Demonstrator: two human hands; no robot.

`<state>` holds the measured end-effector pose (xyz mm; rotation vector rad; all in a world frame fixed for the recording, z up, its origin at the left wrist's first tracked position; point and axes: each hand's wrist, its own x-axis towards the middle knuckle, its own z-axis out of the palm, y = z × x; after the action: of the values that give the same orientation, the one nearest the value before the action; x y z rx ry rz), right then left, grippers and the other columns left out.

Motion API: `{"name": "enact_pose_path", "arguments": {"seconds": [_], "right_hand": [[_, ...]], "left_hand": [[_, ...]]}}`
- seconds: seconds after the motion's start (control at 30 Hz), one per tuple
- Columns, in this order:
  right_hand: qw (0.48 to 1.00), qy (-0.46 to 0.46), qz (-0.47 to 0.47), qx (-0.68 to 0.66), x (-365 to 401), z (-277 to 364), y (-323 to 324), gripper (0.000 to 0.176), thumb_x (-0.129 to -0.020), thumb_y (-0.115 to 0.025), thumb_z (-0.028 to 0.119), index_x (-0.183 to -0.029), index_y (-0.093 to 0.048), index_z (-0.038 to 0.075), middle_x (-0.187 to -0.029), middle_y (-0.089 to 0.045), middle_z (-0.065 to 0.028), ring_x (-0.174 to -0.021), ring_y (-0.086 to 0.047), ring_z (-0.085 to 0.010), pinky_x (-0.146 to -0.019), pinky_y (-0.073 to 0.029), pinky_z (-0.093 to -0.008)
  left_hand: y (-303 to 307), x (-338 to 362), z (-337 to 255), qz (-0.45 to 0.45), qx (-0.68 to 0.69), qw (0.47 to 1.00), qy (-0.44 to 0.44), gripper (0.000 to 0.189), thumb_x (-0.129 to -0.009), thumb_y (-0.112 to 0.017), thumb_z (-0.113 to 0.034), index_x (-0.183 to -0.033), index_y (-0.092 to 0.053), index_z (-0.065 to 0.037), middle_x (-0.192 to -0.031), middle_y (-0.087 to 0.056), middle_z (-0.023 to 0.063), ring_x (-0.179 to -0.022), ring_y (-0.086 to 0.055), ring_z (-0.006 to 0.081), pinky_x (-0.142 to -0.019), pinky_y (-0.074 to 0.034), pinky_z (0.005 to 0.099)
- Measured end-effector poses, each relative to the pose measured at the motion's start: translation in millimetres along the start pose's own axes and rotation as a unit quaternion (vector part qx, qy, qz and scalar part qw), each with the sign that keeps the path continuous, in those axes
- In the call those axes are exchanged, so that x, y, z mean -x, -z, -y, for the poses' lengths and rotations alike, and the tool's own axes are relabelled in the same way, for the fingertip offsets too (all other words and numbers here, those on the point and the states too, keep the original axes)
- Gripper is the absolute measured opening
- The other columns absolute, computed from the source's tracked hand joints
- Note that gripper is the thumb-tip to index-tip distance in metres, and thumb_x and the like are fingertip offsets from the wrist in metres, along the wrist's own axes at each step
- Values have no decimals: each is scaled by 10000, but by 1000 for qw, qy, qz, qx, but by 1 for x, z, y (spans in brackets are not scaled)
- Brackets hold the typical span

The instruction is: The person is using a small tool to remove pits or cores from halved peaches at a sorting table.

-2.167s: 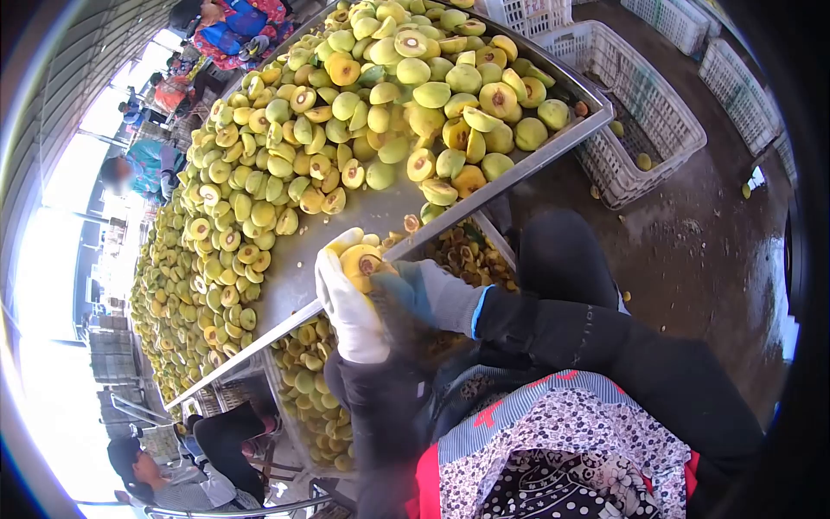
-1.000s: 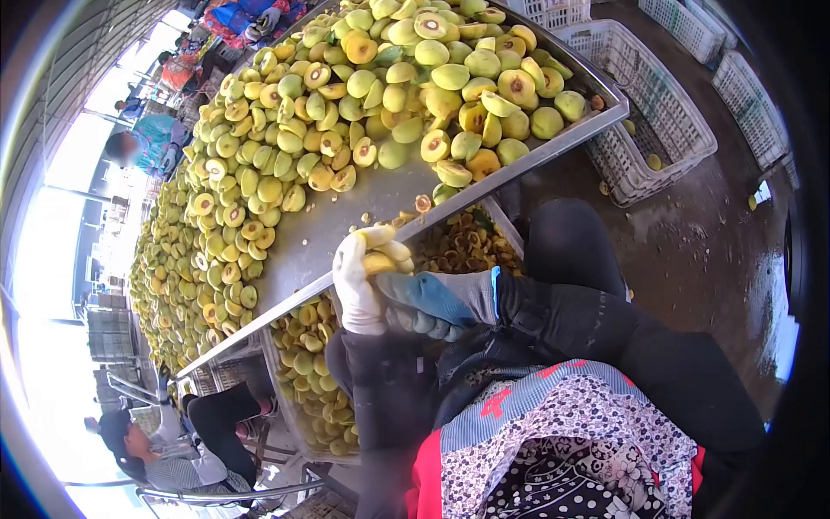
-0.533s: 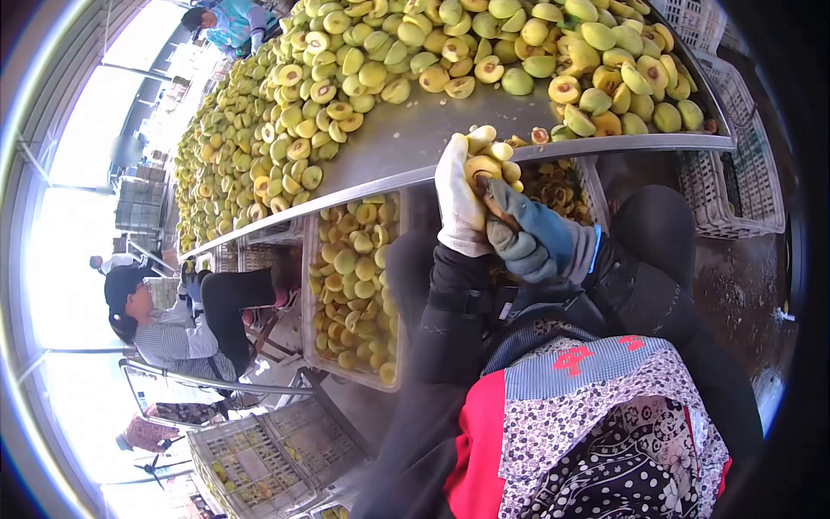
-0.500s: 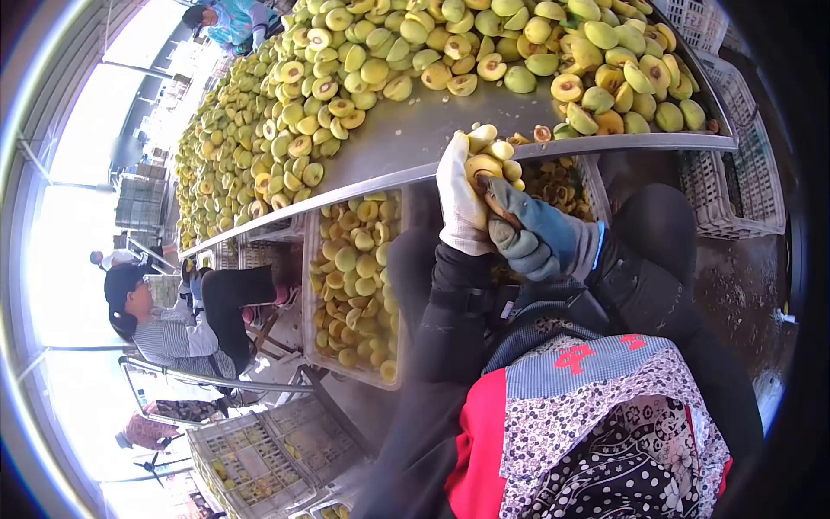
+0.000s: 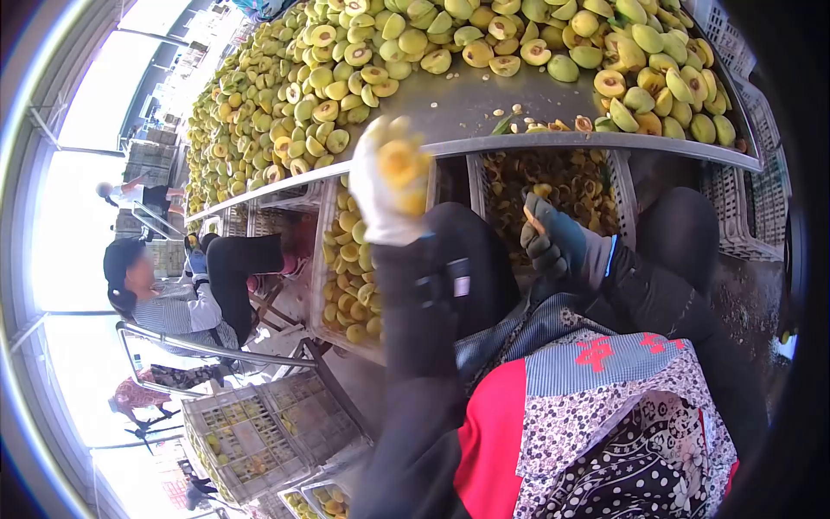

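Observation:
My left hand [image 5: 386, 186], in a white glove and blurred by motion, is closed round yellow fruit pieces [image 5: 403, 164] at the table's front edge, above a crate of fruit halves [image 5: 347, 294]. In a blue-grey glove, my right hand [image 5: 553, 238] grips a thin brown-handled tool [image 5: 534, 220]; its working end is hidden. That hand is over a crate of pits and scraps [image 5: 588, 186] below the edge. Green-yellow fruit halves [image 5: 415, 39] are heaped on the metal table [image 5: 450, 108].
A seated person [image 5: 164, 303] in a striped top is at the left. Stacked crates [image 5: 268, 432] stand lower left, and another crate [image 5: 735, 208] is under the table's right end. More people are in the far left background. A metal rim [image 5: 553, 138] edges the table.
My hands have parted. My left hand has moved left with the fruit pieces, away from the tool; my right hand stays low with the tool. The view has shifted a little.

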<state>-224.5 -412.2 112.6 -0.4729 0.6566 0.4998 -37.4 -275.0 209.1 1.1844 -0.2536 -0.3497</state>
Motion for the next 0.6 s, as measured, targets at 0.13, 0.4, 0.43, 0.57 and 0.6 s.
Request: {"name": "enact_pose_path", "arguments": {"seconds": [0.13,0.4,0.43,0.57,0.6], "right_hand": [[998,54,-5,19,5,5,-1,641,-915,-388,782,-827,-467,152,-572,-338,91,-431,-273,-28,-370,-245,-195],[975,64,-170,131,-16,13,-3,646,-881,-383,826,-819,-448,186,-550,-314,72,-402,-235,-70,-392,-218,-246],[969,69,-186,148,-23,11,0,626,-879,-392,822,-818,-452,202,-543,-320,70,-396,-237,-74,-392,-208,-247],[958,60,-230,159,-32,13,-1,612,-875,-396,823,-813,-451,217,-540,-328,69,-389,-231,-75,-378,-182,-255],[957,57,-239,154,-33,16,0,610,-875,-395,823,-810,-453,220,-540,-328,69,-389,-231,-75,-377,-180,-254]], "left_hand": [[161,-37,4,-169,-170,971,-13,374,-891,-655,-56,-1251,-558,-26,-1051,-651,75,-754,-603,131,-664,-533,272],[215,-49,73,-218,-731,570,305,813,-785,-645,-588,-1369,-506,-40,-1277,-638,237,-1216,-606,351,-1003,-480,417],[202,-52,66,-217,-730,576,297,743,-790,-643,-560,-1337,-534,-70,-1264,-645,227,-1203,-615,340,-993,-485,432],[231,-37,59,-196,-721,621,239,644,-802,-637,-527,-1268,-578,-85,-1204,-670,221,-1153,-639,352,-964,-497,446],[227,-25,41,-220,-711,625,236,640,-804,-635,-527,-1251,-587,-71,-1171,-681,220,-1120,-649,375,-960,-496,437]]}}
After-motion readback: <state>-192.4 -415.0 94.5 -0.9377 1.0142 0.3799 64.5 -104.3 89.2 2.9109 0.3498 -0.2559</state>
